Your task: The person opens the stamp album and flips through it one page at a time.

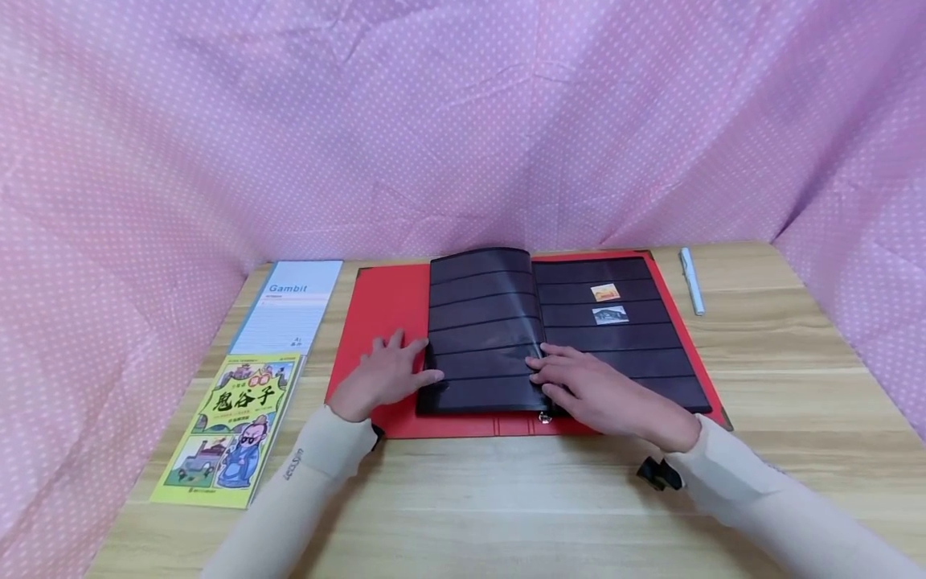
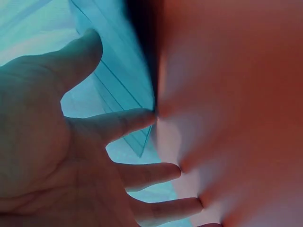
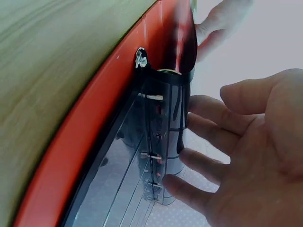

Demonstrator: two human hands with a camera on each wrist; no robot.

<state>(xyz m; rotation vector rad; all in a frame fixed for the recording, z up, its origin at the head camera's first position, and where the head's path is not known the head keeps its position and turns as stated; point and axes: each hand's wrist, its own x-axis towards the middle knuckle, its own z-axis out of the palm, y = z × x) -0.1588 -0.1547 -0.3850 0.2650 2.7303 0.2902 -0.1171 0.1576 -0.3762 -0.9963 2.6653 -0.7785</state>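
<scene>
A red stamp album (image 1: 387,301) lies spread on the table, with black strip-pocket pages inside. Its left page (image 1: 477,314) bulges up toward the spine; the right page (image 1: 651,362) carries an orange stamp (image 1: 605,293) and a grey stamp (image 1: 611,314). My left hand (image 1: 383,374) has its fingers spread over the red cover, thumb and forefinger at the left page's outer edge. Beside the spine, the extended fingers of my right hand (image 1: 596,390) touch the curved inner part of that page. In the right wrist view a metal binder ring (image 3: 141,57) shows at the spine's end.
To the left lie a Gambit notebook (image 1: 289,310) and, nearer, a yellow-green comic-style book (image 1: 227,430). A pale blue pen (image 1: 691,281) lies right of the album. Pink dotted cloth (image 1: 463,129) hangs behind the wooden table (image 1: 492,507).
</scene>
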